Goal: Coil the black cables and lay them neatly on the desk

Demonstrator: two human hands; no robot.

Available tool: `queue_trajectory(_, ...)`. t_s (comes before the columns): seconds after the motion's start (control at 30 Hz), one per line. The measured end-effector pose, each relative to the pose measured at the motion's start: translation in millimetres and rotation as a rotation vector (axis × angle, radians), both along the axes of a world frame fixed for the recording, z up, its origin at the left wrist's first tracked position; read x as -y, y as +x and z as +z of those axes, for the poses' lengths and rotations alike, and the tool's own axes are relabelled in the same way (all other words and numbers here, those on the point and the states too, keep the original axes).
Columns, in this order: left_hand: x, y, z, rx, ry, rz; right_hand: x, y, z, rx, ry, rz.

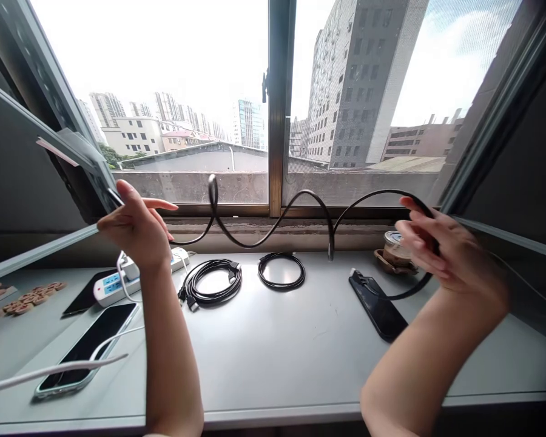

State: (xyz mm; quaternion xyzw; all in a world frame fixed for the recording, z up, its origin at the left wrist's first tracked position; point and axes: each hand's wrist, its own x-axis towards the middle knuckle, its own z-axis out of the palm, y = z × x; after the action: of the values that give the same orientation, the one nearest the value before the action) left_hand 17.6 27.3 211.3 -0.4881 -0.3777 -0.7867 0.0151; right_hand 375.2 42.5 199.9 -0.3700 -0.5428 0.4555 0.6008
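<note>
Above the small coil [282, 286], a black cable [250, 245] hangs stretched between two raised hands, its waves crossing in front of the window [281, 121]. Up and to the left of the small coil is the left hand [139, 223], thumb raised and some fingers held out straight; the cable runs in behind it, and I cannot tell whether anything is pinched there. Up and to the right of the small coil, the right hand [452, 252] has its fingers bent round the cable, a little blurred. From there a length curves down to a black slab [382, 309], right of the small coil; whether it touches the slab is unclear.

As for how far things stand, two black lengths appear finished as rings: the small coil itself, a neat loop on the desk [277, 364], and the big coil [212, 298] just left of it, thicker, with plugs showing at its edges. The cable in the hands is the one left over: it lies in slack twists, one of them nearly a loop, and makes no closed ring.

Farther left of the small coil are a power strip [109, 290] with something white plugged in, a phone [91, 346] and a white cord [54, 367]. Well to the small coil's right, behind the slab, sits a cup [397, 247] in a brown holder.
</note>
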Motion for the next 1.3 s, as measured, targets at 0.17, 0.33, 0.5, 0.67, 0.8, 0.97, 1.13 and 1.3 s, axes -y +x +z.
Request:
queue_trajectory(0.17,-4,13,-0.5,-0.014,0.243,0.267,-25,-26,-1.8,0.328,-0.085,-0.011)
queue_trajectory(0.33,-8,20,5.2,0.076,0.400,0.237,-34,-49,-2.6,0.406,-0.053,0.090)
queue_trajectory(0.5,-6,35,9.4,0.125,0.458,0.214,-36,-60,-2.0,0.393,-0.072,0.269)
queue_trajectory(0.67,-3,48,8.8,0.083,0.464,0.124,-34,-64,0.4,0.351,-0.070,0.403)
queue_trajectory(0.8,0,57,4.2,0.017,0.408,0.068,-30,-72,2.3,0.270,-0.031,0.478)
queue_trajectory(0.97,-1,76,-1.8,-0.064,0.401,-0.045,-32,-84,3.1,0.058,0.020,0.521)
queue_trajectory(1.13,0,99,-9.0,-0.210,0.318,-0.167,-30,-96,4.4,0.024,0.051,0.460)
queue_trajectory(1.3,3,116,-17.8,-0.507,0.067,-0.352,-22,-113,4.0,0.146,0.034,0.381)
